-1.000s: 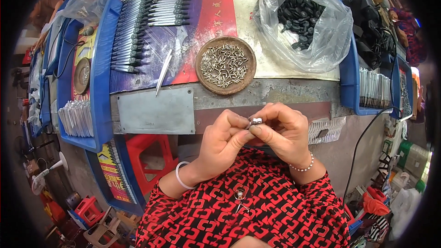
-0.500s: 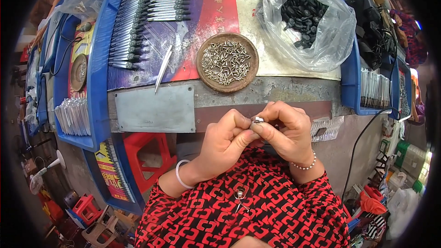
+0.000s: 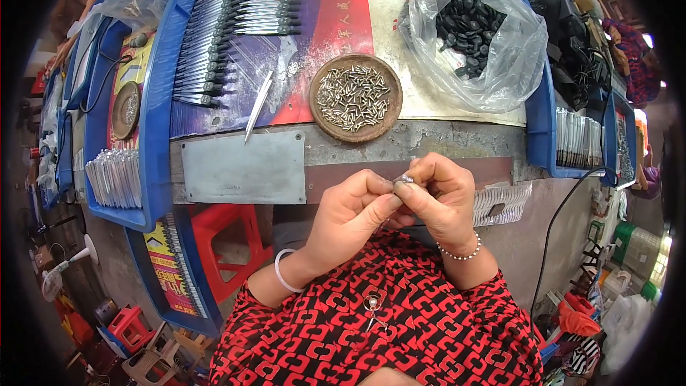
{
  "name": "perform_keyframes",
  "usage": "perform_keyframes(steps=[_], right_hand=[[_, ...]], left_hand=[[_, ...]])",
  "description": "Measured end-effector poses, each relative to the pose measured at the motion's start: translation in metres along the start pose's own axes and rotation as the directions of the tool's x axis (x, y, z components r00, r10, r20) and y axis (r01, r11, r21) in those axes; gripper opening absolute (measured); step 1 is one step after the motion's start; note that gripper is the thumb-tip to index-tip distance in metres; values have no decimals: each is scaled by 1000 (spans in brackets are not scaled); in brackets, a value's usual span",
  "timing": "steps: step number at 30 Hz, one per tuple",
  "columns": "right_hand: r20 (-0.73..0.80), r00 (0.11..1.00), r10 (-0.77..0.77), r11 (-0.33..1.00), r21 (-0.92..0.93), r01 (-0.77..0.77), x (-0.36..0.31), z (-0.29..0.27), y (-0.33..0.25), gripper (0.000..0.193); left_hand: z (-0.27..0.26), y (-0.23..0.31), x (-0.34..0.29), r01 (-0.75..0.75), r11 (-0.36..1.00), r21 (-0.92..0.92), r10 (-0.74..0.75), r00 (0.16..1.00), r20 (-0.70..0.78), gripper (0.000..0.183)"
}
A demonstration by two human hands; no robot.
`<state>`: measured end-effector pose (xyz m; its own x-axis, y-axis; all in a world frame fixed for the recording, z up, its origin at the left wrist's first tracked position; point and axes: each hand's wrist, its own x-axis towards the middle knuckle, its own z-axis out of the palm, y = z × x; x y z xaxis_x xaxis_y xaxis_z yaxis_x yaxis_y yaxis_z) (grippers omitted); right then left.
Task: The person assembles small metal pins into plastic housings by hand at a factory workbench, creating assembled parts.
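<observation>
My left hand [image 3: 351, 216] and my right hand [image 3: 441, 196] meet at the table's near edge, thumbs and forefingers pinched together. Between the fingertips is a small shiny metal piece [image 3: 406, 179], mostly covered, so its kind is unclear. Beyond my hands, a round brown dish [image 3: 356, 137] holds many short metal pins [image 3: 354, 98]. A slim silver tool like tweezers [image 3: 259, 109] lies left of the dish. At the far left, slender silver rods with black ends [image 3: 207, 50] lie in rows. A clear plastic bag [image 3: 507, 93] at right holds black flat parts [image 3: 468, 25].
A grey metal plate [image 3: 243, 170] is fixed at the table's front left. Blue trays [image 3: 161, 100] with upright silver rods [image 3: 114, 179] flank the table. A red stool [image 3: 221, 243] stands below at left. A black cable [image 3: 554, 250] hangs at right.
Both hands stay pinched together. My right hand has tilted slightly, and its fingers now cover more of the metal piece. The whole view has shifted a little.
</observation>
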<state>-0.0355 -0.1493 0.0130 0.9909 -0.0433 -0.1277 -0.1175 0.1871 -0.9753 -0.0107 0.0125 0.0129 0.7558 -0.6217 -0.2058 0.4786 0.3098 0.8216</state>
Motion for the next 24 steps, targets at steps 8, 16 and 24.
perform_keyframes(steps=[8,16,24], right_hand=[[40,966,-256,944,-203,259,-1,2,-4,11],[103,976,-190,950,-230,209,1,0,-12,12],[70,981,-180,968,-162,189,1,-1,-8,13]], left_hand=[[4,-3,-6,-165,983,76,166,986,0,13],[2,3,-7,-103,970,223,107,994,-10,12],[0,8,-2,-86,958,274,85,996,15,11]])
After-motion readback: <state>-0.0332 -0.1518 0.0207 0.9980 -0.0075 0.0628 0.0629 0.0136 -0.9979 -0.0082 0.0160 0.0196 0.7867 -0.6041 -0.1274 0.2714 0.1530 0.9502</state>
